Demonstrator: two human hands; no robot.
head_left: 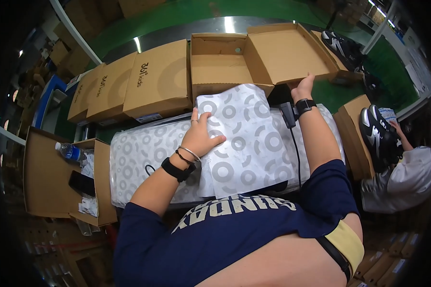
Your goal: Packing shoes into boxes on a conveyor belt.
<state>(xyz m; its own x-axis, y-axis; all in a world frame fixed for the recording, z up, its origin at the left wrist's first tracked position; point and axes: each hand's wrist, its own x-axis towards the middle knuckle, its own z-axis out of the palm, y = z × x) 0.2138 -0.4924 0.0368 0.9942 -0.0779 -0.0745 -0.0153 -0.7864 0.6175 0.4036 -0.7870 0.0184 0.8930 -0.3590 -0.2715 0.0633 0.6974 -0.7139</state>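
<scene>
Head view: our left hand (199, 136) lies flat, fingers spread, on the top tissue sheet (244, 143) of the stack. Our right hand (302, 87) pinches the lid edge of the open box (220, 67) just beyond. We judge this the lining step. Next calls for lifting one sheet clean off and seating it in the box without creasing.

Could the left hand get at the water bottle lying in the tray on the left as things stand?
Probably yes. The left hand rests flat on the patterned tissue paper, holding nothing, and the water bottle lies uncovered in the open cardboard tray on that side, though it seems a long stretch.
</scene>
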